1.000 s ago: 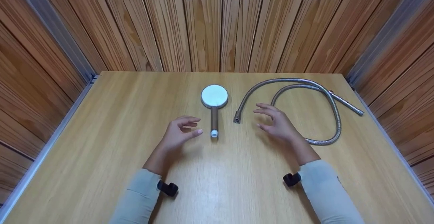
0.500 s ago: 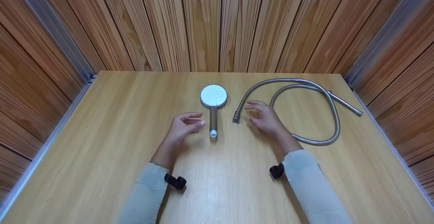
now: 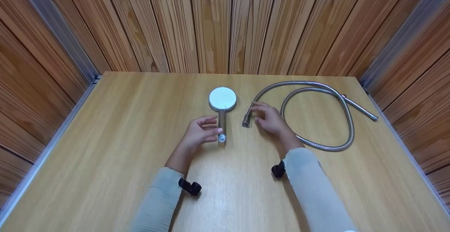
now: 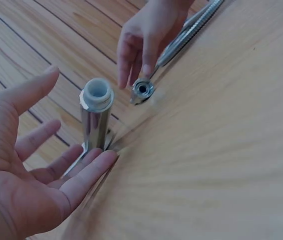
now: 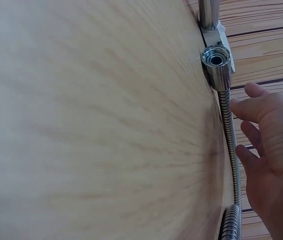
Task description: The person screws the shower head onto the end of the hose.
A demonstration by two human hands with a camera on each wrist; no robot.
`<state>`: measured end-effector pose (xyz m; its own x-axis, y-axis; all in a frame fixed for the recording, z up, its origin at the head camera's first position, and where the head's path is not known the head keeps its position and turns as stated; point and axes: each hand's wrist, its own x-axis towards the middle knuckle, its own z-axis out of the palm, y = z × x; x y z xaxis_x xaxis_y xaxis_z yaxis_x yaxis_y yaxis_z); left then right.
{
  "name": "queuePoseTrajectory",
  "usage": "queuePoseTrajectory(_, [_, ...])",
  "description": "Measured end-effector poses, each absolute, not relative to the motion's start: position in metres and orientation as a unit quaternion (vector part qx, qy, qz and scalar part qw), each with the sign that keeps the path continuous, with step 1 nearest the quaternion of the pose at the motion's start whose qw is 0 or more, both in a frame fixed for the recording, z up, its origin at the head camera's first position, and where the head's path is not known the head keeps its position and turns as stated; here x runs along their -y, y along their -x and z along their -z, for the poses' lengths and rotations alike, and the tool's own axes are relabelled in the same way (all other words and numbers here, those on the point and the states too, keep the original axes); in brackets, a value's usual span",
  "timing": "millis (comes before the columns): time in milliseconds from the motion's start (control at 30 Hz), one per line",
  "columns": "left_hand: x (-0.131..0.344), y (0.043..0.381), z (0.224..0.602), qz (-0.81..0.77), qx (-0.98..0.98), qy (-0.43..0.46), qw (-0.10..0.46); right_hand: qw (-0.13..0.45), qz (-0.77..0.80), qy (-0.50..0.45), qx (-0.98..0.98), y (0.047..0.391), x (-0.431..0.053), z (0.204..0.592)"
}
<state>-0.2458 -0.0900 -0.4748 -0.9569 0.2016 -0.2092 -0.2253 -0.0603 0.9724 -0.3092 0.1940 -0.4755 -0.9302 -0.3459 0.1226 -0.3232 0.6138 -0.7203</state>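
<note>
A shower head [image 3: 222, 98] with a white round face and a chrome handle lies on the table, its white threaded end [image 4: 98, 91] toward me. Around that handle my left hand [image 3: 202, 131] is spread, thumb over it and fingers beside it, not closed. To the right lies a coiled metal shower hose [image 3: 351, 119]. Its conical nut [image 5: 216, 67] points toward me, the hollow end showing. My right hand [image 3: 270, 118] is at the hose just behind this nut, fingertips right at the hose with the fingers loosely bent and not wrapped round it.
The wooden table [image 3: 105, 154] carries both things. Wood-plank walls [image 3: 211, 24] stand behind it and at both sides. The hose's other end [image 3: 374, 117] lies near the table's right edge. A black wrist camera [image 3: 190, 187] sits on the left sleeve, another [image 3: 278, 169] on the right.
My left hand has moved right, from beside the shower head to its handle. My right hand has moved left to the hose end. The shower head and hose lie where they were.
</note>
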Motion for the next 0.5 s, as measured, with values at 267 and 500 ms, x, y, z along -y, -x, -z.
queuePoseTrajectory(267, [0.075,0.248,0.481,-0.720,-0.680,0.020,0.135,0.040,0.375,0.200,-0.905,0.313,-0.186,0.479])
queuePoseTrajectory(500, [0.067,0.254,0.480,-0.731,-0.661,0.069,0.155,0.038,0.363,0.195,-0.910,0.315,-0.184,0.479])
